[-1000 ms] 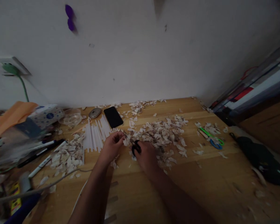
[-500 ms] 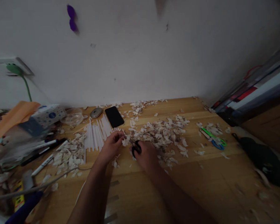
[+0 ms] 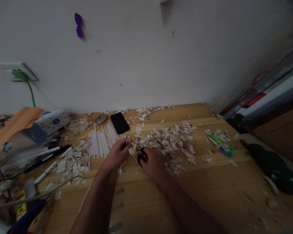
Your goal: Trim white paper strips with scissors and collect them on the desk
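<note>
My left hand [image 3: 117,154] pinches a small pale paper scrap [image 3: 131,150] just above the wooden table [image 3: 210,188]. My right hand [image 3: 152,162] is closed around the handles of black scissors [image 3: 141,155], whose blades point at the scrap. A wide scatter of cut paper bits [image 3: 168,139] lies just beyond both hands. A row of white paper strips [image 3: 100,141] lies left of my left hand.
A black phone [image 3: 119,123] and a grey mouse [image 3: 101,118] lie near the wall. Markers [image 3: 47,154], a tissue box [image 3: 52,120] and clutter fill the left side. Green and blue scissors [image 3: 222,145] lie at the right, a dark bag [image 3: 273,167] beyond.
Both hands stay in nearly the same place at the scrap; the view has shifted slightly.
</note>
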A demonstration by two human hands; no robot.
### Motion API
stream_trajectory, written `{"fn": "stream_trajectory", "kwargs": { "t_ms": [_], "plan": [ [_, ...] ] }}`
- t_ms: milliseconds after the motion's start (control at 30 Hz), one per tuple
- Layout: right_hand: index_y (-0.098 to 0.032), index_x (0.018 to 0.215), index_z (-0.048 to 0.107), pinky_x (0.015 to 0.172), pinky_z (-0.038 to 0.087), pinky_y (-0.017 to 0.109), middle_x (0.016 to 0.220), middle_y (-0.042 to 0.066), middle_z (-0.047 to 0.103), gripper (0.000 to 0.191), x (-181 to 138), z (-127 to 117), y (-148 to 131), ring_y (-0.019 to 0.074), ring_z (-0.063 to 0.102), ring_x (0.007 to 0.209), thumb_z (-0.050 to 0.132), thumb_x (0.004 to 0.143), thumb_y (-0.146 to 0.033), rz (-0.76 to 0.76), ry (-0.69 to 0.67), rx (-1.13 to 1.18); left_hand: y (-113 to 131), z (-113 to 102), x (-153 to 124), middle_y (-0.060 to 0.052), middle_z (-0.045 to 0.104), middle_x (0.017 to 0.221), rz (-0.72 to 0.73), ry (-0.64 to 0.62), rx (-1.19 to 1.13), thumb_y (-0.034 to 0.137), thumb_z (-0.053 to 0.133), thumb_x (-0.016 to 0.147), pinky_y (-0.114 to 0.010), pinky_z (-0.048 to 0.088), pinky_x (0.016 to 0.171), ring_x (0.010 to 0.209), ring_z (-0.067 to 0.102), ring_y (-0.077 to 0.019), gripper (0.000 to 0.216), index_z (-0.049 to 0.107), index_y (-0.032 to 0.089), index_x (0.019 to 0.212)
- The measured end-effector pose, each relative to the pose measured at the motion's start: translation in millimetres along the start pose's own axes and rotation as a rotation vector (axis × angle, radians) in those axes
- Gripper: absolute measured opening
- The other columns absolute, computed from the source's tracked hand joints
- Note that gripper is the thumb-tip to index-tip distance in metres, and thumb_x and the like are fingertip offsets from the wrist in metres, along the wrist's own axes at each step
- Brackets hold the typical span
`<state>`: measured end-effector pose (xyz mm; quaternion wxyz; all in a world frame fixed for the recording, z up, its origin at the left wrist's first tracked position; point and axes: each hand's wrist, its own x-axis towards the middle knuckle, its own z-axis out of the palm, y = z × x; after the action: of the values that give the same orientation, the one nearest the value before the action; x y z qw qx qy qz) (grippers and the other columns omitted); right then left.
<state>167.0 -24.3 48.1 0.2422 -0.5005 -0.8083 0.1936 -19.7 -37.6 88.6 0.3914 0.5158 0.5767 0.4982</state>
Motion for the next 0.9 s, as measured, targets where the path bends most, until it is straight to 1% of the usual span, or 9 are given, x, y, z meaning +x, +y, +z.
{"fn": "stream_trajectory", "kwargs": {
  "t_ms": [100,167,433,600,733,900],
  "plan": [
    [-0.023,0.073,0.060,0.070,0.035,0.028,0.072,0.000,0.064,0.016,1.5,-0.8,2.1,0.0185,0.059,0.074,0.071,0.081,-0.030,-0.003,-0.011,0.007,1.6,-0.8,-0.8,-0.001,0.066,0.077,0.000,-0.028,0.029,0.029,0.067,0.076,-0.029,0.044,0.073,0.075,0.058,-0.0182,0.010,0.068,0.020,0.078],
    [-0.023,0.072,0.061,0.069,0.034,0.027,0.071,-0.001,0.064,0.016,2.1,-1.6,2.3,0.0179,0.058,0.073,0.072,0.081,-0.031,0.003,-0.010,0.010,1.4,-1.2,-0.9,-0.001,0.065,0.075,-0.005,-0.033,0.025,0.031,0.066,0.077,-0.028,0.044,0.071,0.074,0.057,-0.0179,0.011,0.068,0.020,0.077],
    [-0.022,0.079,0.067,0.072,0.036,0.027,0.078,0.001,0.069,0.004,2.3,-2.6,3.1,0.0195,0.062,0.079,0.071,0.080,-0.022,0.026,-0.033,-0.002,-4.9,-3.7,0.1,0.000,0.062,0.068,-0.025,-0.028,0.013,0.034,0.069,0.076,-0.026,0.042,0.063,0.065,0.053,-0.0157,0.015,0.066,0.020,0.071],
    [-0.022,0.082,0.068,0.073,0.037,0.028,0.081,0.003,0.070,0.004,2.0,-1.1,4.0,0.0208,0.063,0.081,0.071,0.080,-0.023,0.031,-0.040,-0.007,-3.7,-4.3,-0.2,0.000,0.062,0.066,-0.056,-0.029,-0.016,0.035,0.072,0.074,-0.025,0.040,0.060,0.063,0.053,-0.0149,0.017,0.066,0.020,0.070],
    [-0.022,0.080,0.067,0.073,0.038,0.028,0.080,0.003,0.070,0.004,1.8,0.1,3.0,0.0210,0.062,0.081,0.071,0.080,-0.023,0.038,-0.031,-0.022,-1.4,-3.6,0.3,0.001,0.061,0.066,-0.054,-0.020,-0.035,0.036,0.073,0.072,-0.026,0.042,0.061,0.063,0.053,-0.0148,0.017,0.066,0.020,0.070],
    [-0.022,0.081,0.066,0.074,0.037,0.029,0.081,0.003,0.070,0.006,1.5,-2.1,0.7,0.0213,0.062,0.082,0.072,0.079,-0.025,0.022,-0.028,-0.026,-3.1,-4.6,1.2,-0.001,0.064,0.070,-0.040,-0.003,-0.026,0.034,0.073,0.072,-0.027,0.044,0.065,0.067,0.056,-0.0164,0.015,0.067,0.020,0.073]
  ]
}}
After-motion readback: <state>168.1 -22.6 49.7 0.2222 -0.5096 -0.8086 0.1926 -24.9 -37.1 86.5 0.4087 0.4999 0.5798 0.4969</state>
